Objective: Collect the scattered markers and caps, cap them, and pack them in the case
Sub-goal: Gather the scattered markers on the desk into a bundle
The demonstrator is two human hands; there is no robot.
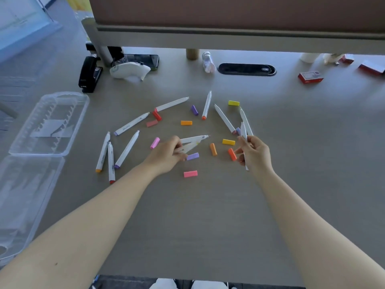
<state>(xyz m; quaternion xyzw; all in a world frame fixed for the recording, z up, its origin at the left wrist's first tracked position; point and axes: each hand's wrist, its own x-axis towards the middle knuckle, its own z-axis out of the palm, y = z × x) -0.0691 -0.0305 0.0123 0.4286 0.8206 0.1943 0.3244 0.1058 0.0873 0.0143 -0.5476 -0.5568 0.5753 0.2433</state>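
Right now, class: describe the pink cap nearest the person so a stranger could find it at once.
Start at the left hand gripping markers mid-table. Just nearer the person than its fingers lies a purple cap, and nearer still the pink cap. It lies alone and crosswise, brighter than the paler pink one left of the hand.

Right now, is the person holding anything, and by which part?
Yes. The left hand grips two markers near their lower ends; the right hand grips another marker around its middle.
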